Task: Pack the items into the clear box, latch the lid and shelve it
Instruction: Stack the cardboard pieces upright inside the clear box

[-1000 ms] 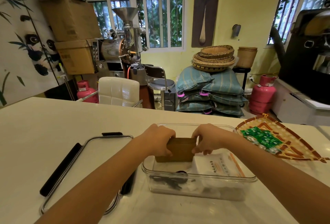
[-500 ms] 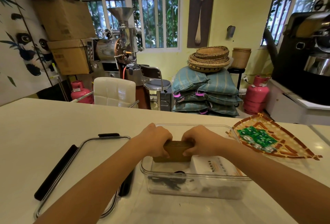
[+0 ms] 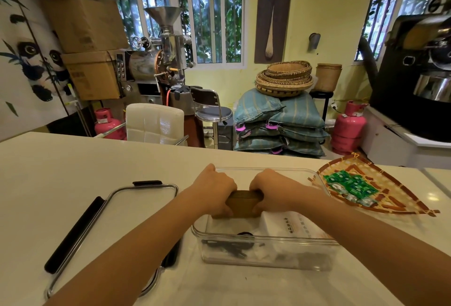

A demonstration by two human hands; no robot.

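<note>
The clear box [image 3: 268, 253] stands open on the white table in front of me. Inside it lie a white packet with orange print [image 3: 296, 228] on the right and a black item [image 3: 231, 244] near the front wall. My left hand [image 3: 214, 189] and my right hand [image 3: 273, 189] grip the two ends of a brown cardboard packet [image 3: 244, 204], held low inside the box's middle. Both hands' fingers curl over its top. The clear lid with black latches [image 3: 117, 222] lies flat to the left of the box.
A woven tray [image 3: 400, 198] holding several green sachets [image 3: 349, 184] sits right of the box. Beyond the table edge stand a white chair [image 3: 155, 122], a stool, stacked sacks, pink gas cylinders and roasting machines.
Both hands have pushed the brown packet lower into the box and drawn closer together over its top. The camera has shifted slightly.
</note>
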